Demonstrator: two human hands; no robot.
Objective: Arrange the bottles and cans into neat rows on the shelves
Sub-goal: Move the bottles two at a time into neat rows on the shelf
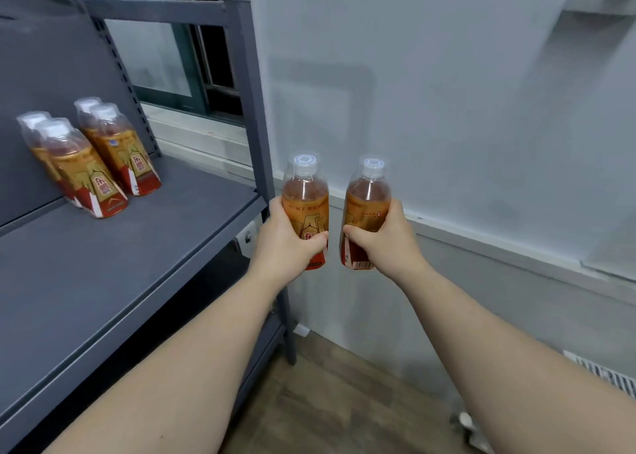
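Progress looks early: four clear plastic amber-drink bottles [93, 157] stand paired on the grey metal shelf [137, 264], left of frame. Left hand [285, 243] wraps a fifth bottle [304, 195], right hand [385, 240] a sixth bottle [366, 198], mid-frame, off the shelf, unplaced.

Amber bottles [305, 209] with red-gold labels, white caps; grey shelf [137, 247].

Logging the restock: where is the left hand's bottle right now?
Centre of the head view: the left hand holds that bottle upright in the air, just right of the grey shelf post, beside the right hand's bottle.
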